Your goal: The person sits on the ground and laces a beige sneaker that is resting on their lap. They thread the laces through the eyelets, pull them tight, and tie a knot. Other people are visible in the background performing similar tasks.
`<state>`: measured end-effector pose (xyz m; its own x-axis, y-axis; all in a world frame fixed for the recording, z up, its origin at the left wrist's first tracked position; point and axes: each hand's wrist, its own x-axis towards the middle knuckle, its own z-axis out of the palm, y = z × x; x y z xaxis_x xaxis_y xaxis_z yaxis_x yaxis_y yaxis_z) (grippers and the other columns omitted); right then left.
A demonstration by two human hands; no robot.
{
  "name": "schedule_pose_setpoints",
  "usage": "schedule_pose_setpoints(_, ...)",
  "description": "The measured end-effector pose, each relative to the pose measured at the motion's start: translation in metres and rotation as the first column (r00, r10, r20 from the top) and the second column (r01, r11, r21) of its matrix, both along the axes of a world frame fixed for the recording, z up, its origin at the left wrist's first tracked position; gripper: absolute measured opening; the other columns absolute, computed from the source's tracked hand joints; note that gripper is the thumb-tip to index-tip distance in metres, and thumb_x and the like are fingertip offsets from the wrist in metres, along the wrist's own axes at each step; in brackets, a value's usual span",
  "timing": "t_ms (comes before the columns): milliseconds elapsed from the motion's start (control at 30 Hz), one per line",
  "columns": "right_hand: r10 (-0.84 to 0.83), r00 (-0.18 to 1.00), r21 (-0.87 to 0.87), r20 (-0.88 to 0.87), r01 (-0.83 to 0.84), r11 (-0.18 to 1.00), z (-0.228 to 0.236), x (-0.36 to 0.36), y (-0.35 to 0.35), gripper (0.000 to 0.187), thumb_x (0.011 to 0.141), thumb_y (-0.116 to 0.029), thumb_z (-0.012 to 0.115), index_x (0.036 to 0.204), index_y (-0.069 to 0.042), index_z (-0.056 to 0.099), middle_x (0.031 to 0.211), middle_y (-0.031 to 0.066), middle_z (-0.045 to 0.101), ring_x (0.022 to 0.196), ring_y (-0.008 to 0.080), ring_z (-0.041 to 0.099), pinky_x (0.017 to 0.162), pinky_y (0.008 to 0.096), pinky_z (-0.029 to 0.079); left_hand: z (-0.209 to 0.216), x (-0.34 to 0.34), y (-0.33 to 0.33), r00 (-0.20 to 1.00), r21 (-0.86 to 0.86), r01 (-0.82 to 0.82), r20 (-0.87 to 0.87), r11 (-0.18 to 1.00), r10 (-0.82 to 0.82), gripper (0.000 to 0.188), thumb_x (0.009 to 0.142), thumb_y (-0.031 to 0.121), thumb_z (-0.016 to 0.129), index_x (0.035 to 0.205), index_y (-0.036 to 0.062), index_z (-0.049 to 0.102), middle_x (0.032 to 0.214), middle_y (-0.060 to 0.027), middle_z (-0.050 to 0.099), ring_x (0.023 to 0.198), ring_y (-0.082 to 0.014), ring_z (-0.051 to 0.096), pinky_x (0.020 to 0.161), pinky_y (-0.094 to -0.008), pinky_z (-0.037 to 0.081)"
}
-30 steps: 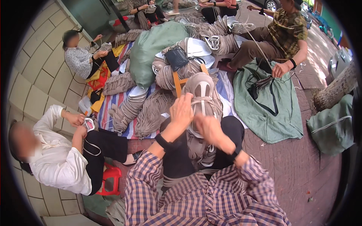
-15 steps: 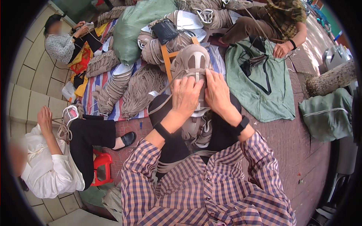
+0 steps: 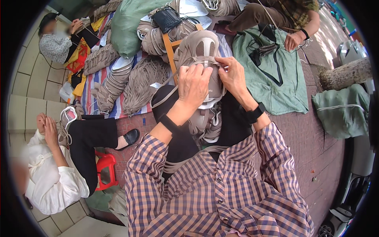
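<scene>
A beige-grey shoe upper with mesh panels lies over my lap, its toe pointing away from me. A flat shoelace crosses its front and trails in a loop to the left. My left hand is closed at the left side of the lacing, knuckles up, with fingertips partly hidden against the upper. At the right eyelet edge, my right hand pinches the lace between thumb and forefinger. The tongue shows between the hands. Below it, more uppers rest between my knees.
Bundled uppers and a hank of laces lie on a striped sheet. A wooden frame stands beyond my knees. Green sacks spread at right. Co-workers sit left and far right; a red stool is at left.
My right hand has lifted off the upper's side into a pinch on the lace, uncovering the tongue. My left hand stays at the lacing. The co-worker at near left has brought both hands together.
</scene>
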<state>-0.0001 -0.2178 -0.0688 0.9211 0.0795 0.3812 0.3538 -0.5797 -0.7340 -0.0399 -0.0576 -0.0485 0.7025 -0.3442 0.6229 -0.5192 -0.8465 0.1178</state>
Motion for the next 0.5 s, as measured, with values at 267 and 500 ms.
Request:
schedule_pose_setpoints(267,0.126,0.991,-0.026,-0.036,-0.127,0.992,0.012,-0.004,-0.013,0.035,0.073,-0.002,0.058,0.105,-0.004,0.072,0.096,0.0173,0.066,0.098,0.0357,0.060,0.085,0.0434,0.047,-0.005,0.024,-0.026,0.985,0.207,-0.173,0.040,0.963,0.168,0.021,0.077,0.023,0.072,0.085,0.0117,0.056,0.066,-0.0002,0.058,0.065,-0.0189,0.062,0.066,-0.0355,0.040)
schedule_pose_setpoints(500,0.161,0.984,-0.062,0.074,-0.157,0.986,0.021,-0.017,-0.017,0.033,0.076,-0.003,0.059,0.108,-0.006,0.068,0.106,0.0144,0.065,0.104,0.0357,0.058,0.088,0.0448,0.046,0.016,0.008,-0.032,0.950,0.239,-0.081,-0.276,0.968,0.147,0.013,0.078,0.020,0.064,0.071,0.0098,0.062,0.066,-0.0107,0.065,0.064,-0.0279,0.067,0.062,-0.0420,0.049)
